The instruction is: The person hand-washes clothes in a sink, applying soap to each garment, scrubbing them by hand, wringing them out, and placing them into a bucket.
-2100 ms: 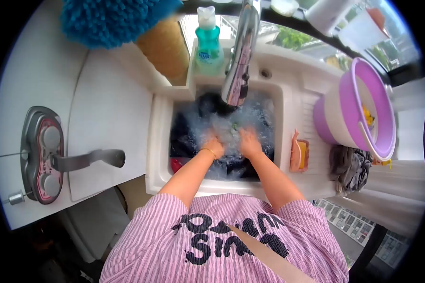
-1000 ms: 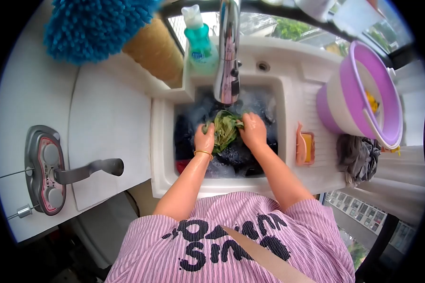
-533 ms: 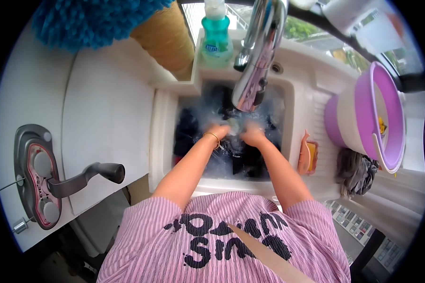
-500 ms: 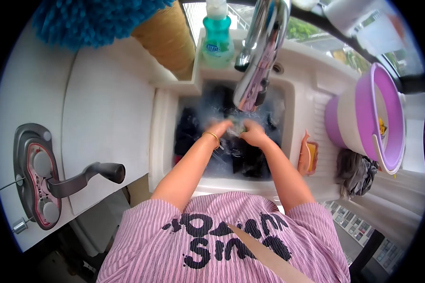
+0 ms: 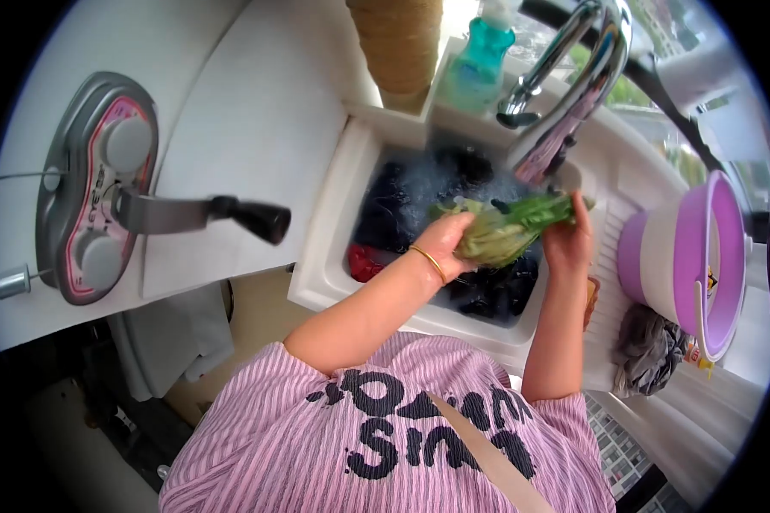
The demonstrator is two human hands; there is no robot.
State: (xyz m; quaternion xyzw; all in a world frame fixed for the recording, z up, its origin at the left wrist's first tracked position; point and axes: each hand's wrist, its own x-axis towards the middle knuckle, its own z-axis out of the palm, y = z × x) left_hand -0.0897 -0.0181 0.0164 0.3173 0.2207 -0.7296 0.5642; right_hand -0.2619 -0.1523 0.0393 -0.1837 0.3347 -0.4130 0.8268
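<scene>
My left hand (image 5: 446,244), with a gold bangle at the wrist, is closed round one end of a bunched green and pale yellow cloth (image 5: 509,232). My right hand (image 5: 570,238) grips its other end, at the right. Stretched between both hands, the cloth is above the water in the white sink (image 5: 318,274). Dark clothes (image 5: 385,209) lie soaking below, and a red cloth (image 5: 365,263) shows at the left of the basin. The chrome faucet (image 5: 609,60) reaches over the basin, its spout just above the cloth.
A teal soap bottle (image 5: 483,60) stands behind the basin, beside a rope-wrapped post (image 5: 398,51). On the ribbed right side are a purple and white bucket (image 5: 658,256) and a grey rag (image 5: 652,346). A grey device with a handle (image 5: 103,188) is at the left.
Both hands have risen from the water with the green cloth, and my right hand has moved out to the right. The camera view has turned, shifting the sink rightward.
</scene>
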